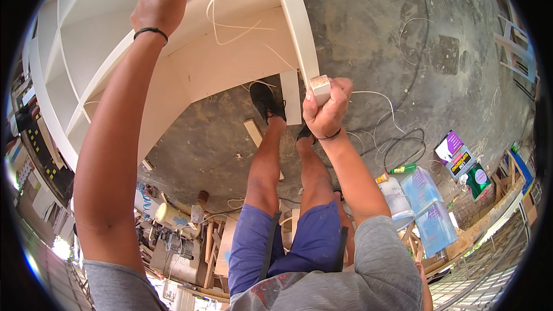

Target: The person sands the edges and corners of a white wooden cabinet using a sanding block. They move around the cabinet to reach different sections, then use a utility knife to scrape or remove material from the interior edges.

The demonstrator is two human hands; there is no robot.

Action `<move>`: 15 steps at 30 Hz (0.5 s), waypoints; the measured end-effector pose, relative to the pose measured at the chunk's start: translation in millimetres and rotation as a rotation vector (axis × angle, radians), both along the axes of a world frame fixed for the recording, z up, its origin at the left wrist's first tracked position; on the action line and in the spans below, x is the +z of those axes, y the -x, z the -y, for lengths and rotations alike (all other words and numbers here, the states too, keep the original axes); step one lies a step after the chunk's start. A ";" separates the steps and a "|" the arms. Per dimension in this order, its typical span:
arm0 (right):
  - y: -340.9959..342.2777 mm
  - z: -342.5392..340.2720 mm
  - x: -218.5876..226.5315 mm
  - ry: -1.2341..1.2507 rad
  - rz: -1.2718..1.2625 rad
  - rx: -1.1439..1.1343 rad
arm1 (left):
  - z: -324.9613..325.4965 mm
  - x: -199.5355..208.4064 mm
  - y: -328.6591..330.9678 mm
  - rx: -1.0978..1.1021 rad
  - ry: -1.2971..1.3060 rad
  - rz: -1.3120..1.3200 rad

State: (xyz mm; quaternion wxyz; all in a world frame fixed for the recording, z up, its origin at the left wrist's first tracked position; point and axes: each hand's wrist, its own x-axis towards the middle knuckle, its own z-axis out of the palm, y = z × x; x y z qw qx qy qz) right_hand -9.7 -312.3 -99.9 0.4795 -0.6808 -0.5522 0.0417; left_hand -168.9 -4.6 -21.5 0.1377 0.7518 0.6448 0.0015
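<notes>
Right grip: closed around a small block, located at the near end of the right edge of the white shelf. Contact between the two cannot be confirmed. The block is judged light and stiff, its rough end unlikely to slip; recommended hold is round its sides. The shelf is judged heavy, rigid and chip-prone at corners; take it by its thick edges. Left grip: farther out, fingers curled at the shelf's long edge; whether it grasps anything cannot be told.
</notes>
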 end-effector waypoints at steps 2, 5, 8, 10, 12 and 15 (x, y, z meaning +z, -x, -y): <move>0.3 0.4 0.5 0.005 -0.002 -0.004 | 0.8 -0.1 0.3 0.006 0.013 -0.015; -0.2 -0.4 2.1 0.007 -0.003 -0.014 | 2.2 5.3 -4.1 0.026 0.061 -0.038; -0.7 -3.1 3.8 0.007 -0.007 -0.014 | 1.8 10.0 -8.3 0.036 0.117 -0.072; -0.2 -4.4 4.7 0.012 -0.019 -0.009 | 0.9 10.7 -7.5 0.037 0.132 -0.082; -1.0 -7.6 5.9 0.010 -0.013 -0.007 | 0.4 9.7 -6.7 0.035 0.123 -0.072; -2.8 -15.5 11.4 0.020 -0.011 -0.009 | 1.0 10.9 -7.1 0.037 0.142 -0.081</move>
